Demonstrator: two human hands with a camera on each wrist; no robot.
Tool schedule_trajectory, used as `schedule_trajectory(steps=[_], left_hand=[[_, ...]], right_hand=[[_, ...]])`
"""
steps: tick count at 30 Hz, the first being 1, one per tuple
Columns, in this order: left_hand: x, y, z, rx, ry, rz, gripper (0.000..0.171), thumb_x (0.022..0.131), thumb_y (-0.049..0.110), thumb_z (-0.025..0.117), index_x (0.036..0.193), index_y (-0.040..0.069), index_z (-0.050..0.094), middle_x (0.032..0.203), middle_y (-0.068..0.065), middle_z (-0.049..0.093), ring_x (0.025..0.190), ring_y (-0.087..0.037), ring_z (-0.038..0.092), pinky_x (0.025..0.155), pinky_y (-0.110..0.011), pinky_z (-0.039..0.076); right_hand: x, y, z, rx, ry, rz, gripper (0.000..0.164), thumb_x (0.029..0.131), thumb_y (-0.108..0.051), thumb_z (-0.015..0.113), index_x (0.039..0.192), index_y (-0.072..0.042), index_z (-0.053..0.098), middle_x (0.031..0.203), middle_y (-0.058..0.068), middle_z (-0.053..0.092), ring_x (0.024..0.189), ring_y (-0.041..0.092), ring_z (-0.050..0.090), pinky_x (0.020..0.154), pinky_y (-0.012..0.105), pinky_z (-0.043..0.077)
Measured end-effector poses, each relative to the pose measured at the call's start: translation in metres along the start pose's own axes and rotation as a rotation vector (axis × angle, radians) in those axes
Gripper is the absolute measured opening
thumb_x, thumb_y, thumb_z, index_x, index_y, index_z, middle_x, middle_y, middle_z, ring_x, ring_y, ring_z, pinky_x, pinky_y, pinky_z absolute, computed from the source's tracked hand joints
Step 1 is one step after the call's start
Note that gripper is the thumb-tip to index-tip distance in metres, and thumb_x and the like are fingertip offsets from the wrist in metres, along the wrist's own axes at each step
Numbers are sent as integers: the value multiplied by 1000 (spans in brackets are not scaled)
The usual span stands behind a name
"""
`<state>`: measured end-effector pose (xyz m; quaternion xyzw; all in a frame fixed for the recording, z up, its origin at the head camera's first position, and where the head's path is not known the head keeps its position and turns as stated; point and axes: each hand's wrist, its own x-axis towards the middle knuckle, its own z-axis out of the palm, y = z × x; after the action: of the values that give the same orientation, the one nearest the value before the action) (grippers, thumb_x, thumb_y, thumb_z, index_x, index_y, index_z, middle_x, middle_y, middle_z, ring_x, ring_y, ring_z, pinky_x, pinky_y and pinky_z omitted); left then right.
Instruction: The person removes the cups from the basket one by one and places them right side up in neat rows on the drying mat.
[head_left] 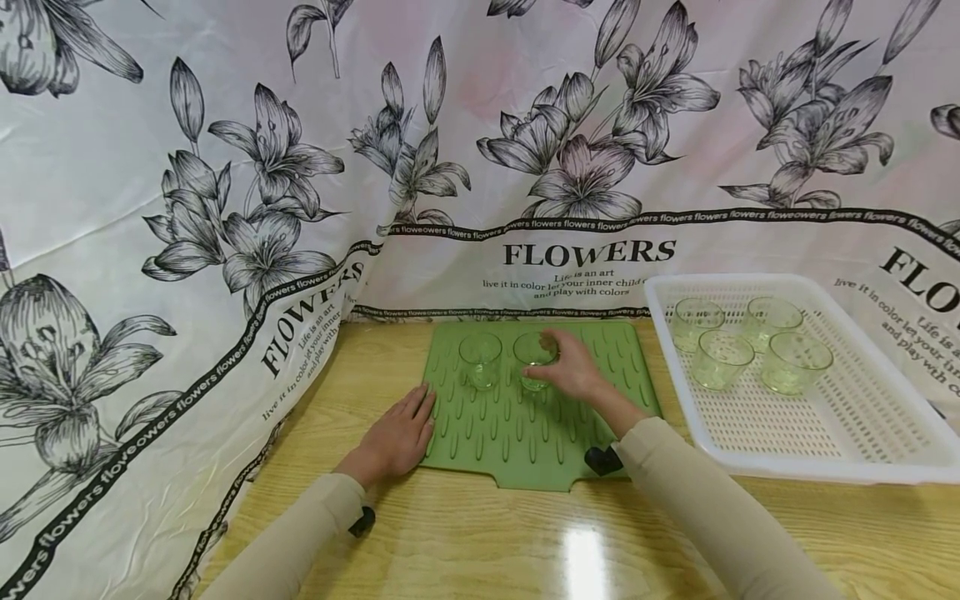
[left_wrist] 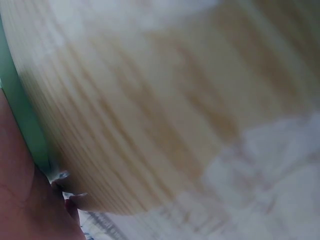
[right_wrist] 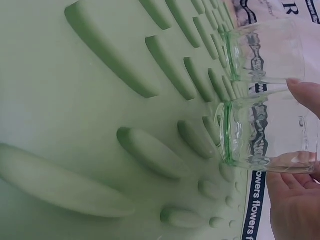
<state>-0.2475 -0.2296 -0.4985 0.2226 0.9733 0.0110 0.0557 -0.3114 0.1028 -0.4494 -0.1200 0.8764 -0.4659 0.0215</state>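
Observation:
A clear, green-tinted drinking glass (head_left: 529, 357) stands upright on a green ridged drying mat (head_left: 487, 454). My right hand (head_left: 574, 367) grips it, with the thumb on one side and the fingers round the other, as the right wrist view shows on the held glass (right_wrist: 245, 132). Just to its left, a second glass (head_left: 480, 363) of the same kind stands upright on the mat. My left hand (head_left: 397, 432) lies flat at the mat's left edge, fingers extended. In the left wrist view only a bit of that hand (left_wrist: 25, 195) shows.
A white perforated plastic basket (head_left: 697, 433) sits to the right of the mat, with several green-tinted glasses (head_left: 797, 367) in its far part. Everything stands on a wood-grain table (head_left: 465, 542). A flower-printed cloth (head_left: 450, 192) hangs behind and along the left side.

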Motion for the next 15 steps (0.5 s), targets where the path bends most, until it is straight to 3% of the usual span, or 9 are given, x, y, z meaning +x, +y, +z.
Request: schedule_trajectory(steps=[15], left_hand=[[0,3,-1,-15,-3,-14,59,114,36,23,164,4,20,171,-14,11,157,-33,15,125,-49,23]], right_hand=[[2,3,-2,49,-30,-8,87,87,-23,84,156,0,37,149,23,50,135,42,48,112,57,43]])
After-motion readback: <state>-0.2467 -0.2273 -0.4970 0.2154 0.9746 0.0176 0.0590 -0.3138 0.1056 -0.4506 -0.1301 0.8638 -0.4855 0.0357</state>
